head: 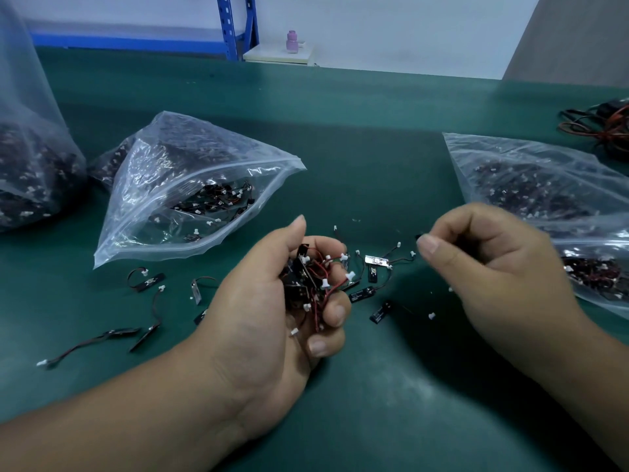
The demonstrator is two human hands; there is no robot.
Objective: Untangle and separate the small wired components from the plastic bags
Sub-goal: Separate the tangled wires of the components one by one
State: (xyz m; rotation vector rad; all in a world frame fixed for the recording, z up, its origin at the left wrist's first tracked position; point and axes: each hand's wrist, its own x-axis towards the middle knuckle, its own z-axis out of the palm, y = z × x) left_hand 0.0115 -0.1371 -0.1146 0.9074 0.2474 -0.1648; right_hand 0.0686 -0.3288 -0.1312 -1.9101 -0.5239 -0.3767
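Note:
My left hand (272,301) is palm-up at the centre of the green mat, its fingers curled round a tangled clump of wired components (311,279): black strips, red and black wires, white plugs. My right hand (493,264) hovers to the right with thumb and forefinger pinching the dark end of one wired component (419,237). Several separated components (146,281) lie on the mat left of my left hand, and others (376,262) lie between my hands. An opened zip bag (190,185) with more components lies behind my left hand.
A second filled bag (551,199) lies under and behind my right hand. A third bag (30,158) stands at the far left. A bundle of red and black cables (602,127) sits at the right edge. A blue rack (235,25) stands beyond the green mat (374,386).

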